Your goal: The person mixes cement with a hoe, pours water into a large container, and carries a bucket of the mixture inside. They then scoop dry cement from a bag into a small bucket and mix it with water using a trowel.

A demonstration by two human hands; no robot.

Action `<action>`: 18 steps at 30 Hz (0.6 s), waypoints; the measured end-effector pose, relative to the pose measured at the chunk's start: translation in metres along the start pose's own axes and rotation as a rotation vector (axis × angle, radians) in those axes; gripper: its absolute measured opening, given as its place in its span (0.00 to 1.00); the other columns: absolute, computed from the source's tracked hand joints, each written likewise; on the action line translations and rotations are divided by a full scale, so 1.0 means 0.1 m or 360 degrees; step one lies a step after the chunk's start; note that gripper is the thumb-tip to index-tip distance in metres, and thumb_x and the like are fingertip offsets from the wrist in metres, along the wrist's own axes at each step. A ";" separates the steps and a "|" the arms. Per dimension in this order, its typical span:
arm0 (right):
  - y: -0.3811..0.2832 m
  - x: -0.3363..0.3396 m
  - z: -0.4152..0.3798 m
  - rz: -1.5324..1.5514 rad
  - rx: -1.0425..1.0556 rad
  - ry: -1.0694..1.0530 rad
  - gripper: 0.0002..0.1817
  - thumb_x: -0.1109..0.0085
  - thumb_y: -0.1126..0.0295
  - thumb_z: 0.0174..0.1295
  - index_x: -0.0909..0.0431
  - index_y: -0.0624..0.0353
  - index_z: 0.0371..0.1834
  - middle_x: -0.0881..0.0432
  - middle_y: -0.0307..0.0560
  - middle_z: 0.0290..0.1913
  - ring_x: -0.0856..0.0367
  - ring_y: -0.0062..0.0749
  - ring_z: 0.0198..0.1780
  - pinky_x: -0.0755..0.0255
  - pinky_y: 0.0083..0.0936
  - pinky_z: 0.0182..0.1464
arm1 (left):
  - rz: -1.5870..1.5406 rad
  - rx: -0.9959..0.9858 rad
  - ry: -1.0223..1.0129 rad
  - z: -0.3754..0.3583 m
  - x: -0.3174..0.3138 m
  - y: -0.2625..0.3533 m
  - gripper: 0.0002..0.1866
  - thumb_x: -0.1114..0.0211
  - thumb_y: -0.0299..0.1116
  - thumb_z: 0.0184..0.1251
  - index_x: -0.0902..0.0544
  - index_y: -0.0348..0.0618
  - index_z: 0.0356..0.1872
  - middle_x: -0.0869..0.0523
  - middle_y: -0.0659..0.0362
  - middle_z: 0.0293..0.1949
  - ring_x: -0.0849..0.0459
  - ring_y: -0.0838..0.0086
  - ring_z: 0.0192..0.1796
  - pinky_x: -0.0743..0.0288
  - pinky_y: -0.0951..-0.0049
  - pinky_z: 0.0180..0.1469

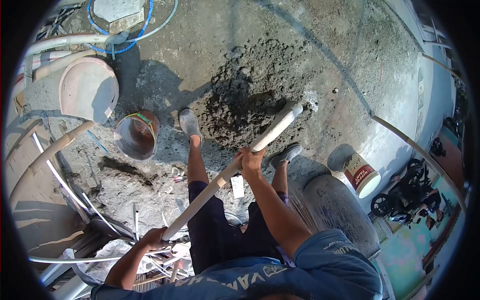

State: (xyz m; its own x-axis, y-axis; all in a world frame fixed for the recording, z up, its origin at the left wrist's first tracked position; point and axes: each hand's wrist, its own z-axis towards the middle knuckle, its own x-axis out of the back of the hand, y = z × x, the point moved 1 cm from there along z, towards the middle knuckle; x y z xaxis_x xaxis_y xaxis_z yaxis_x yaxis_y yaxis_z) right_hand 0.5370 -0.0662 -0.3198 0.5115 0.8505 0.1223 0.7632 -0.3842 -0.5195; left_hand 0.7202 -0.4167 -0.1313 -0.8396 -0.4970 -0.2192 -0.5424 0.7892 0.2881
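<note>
From my remote seat, at twelve o'clock, I see a damp, lumpy gray heap (255, 65); the smooth, round, pale pole (215, 189) slants from seven o'clock to two, over its edge. Left hand (156, 238) clasps the near end, right hand (252, 161) midway; keeping them wide apart should help leverage.

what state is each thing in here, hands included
Dark heap: lumpy, uneven
Pole: slanted, far end at the dark heap
Left hand: closed around the pole's near end
Right hand: closed around the pole farther up
Bucket with yellow handle: open
Paint bucket: pale end showing, lid or base unclear
Blue hose: looped
</note>
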 end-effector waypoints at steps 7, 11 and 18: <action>-1.59 -0.06 0.57 0.0085 0.0744 0.0051 0.22 0.49 0.80 0.51 0.46 0.62 0.49 0.27 0.49 0.24 0.26 0.34 0.18 0.27 0.31 0.20 | 0.0114 -0.0722 0.0394 1.99 0.41 0.83 0.14 0.33 0.33 0.40 0.19 0.38 0.30 0.18 0.48 0.26 0.19 0.53 0.32 0.26 0.59 0.38; -2.98 -0.24 2.16 -0.0385 0.0822 -0.0089 0.06 0.48 0.78 0.54 0.34 0.66 0.32 0.29 0.47 0.20 0.27 0.32 0.19 0.28 0.32 0.20 | -0.0164 -0.0971 0.0562 2.87 0.51 2.44 0.16 0.34 0.35 0.50 0.21 0.34 0.36 0.17 0.44 0.26 0.15 0.56 0.31 0.24 0.62 0.33; -2.96 -0.21 2.96 -0.1000 0.0454 0.0078 0.07 0.43 0.74 0.52 0.27 0.68 0.28 0.24 0.46 0.20 0.23 0.31 0.19 0.25 0.31 0.23 | -0.0885 -0.0872 0.0526 2.50 0.01 3.46 0.18 0.37 0.32 0.51 0.25 0.28 0.40 0.19 0.44 0.23 0.16 0.57 0.26 0.24 0.65 0.28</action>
State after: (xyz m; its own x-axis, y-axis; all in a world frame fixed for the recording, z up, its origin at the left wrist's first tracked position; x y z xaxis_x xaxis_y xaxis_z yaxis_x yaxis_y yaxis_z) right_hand 0.1838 0.1362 -0.4193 0.0286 0.8612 0.5074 0.7903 0.2914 -0.5391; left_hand 0.5390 -0.0536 -0.2644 -0.3657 -0.9082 -0.2035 -0.7451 0.1547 0.6487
